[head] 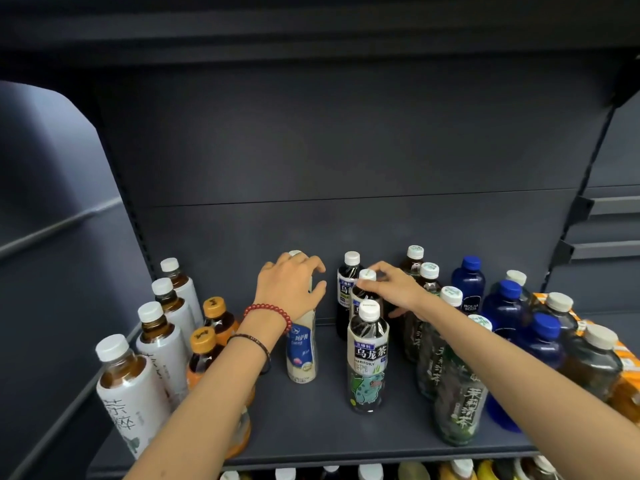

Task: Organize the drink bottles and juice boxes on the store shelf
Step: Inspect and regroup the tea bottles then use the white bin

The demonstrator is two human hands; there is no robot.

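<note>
**Both hands on bottles, mid-shelf**

The left hand (289, 289) is gripping the milk drink bottle (302, 348) near its top, with the fingers curled round it. The bottle is standing upright at the centre of the shelf (311, 414).

The right hand (393, 289) is reaching in from 4 o'clock, thumb and fingers closing on the neck of the middle oolong bottle (366, 276). That bottle is standing in a file of three, just at 3 o'clock of the milk drink. The front oolong bottle (367, 358) is sitting at its 6 o'clock.

White-sleeved tea bottles (162, 344) are lining the 9 o'clock edge. Green tea bottles (457, 396), blue bottles (507, 306) and orange juice boxes (625, 382) are crowding toward 3 o'clock. A red bead bracelet (266, 311) is circling the left wrist.
</note>
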